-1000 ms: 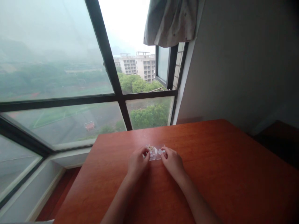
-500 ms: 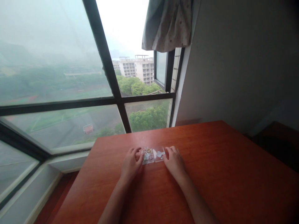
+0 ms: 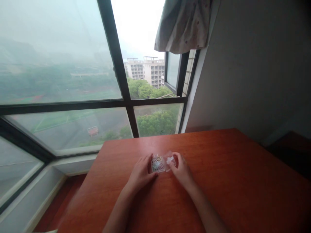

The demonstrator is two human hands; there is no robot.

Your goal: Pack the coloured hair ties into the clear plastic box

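Note:
A small clear plastic box (image 3: pixel 160 162) lies open on the red-brown table (image 3: pixel 230 181), with small coloured bits, perhaps rings or bands, in its left half. My left hand (image 3: pixel 141 174) grips the box's left side, thumb under its near edge. The box's clear right half, the lid (image 3: pixel 170 159), is tilted up, pinched between the fingers and thumb of my right hand (image 3: pixel 181 170). Both forearms reach in from the bottom of the view.
The table's far edge meets a large window (image 3: pixel 73 81) with dark frames; a grey curtain (image 3: pixel 183 26) hangs at the top. A plain wall (image 3: pixel 255 64) stands on the right, and dark furniture (image 3: pixel 291 152) sits at the far right.
Half a second ago both hands lay beside the flat, open box. Now they have closed on it, and the right hand has tilted the lid half upward.

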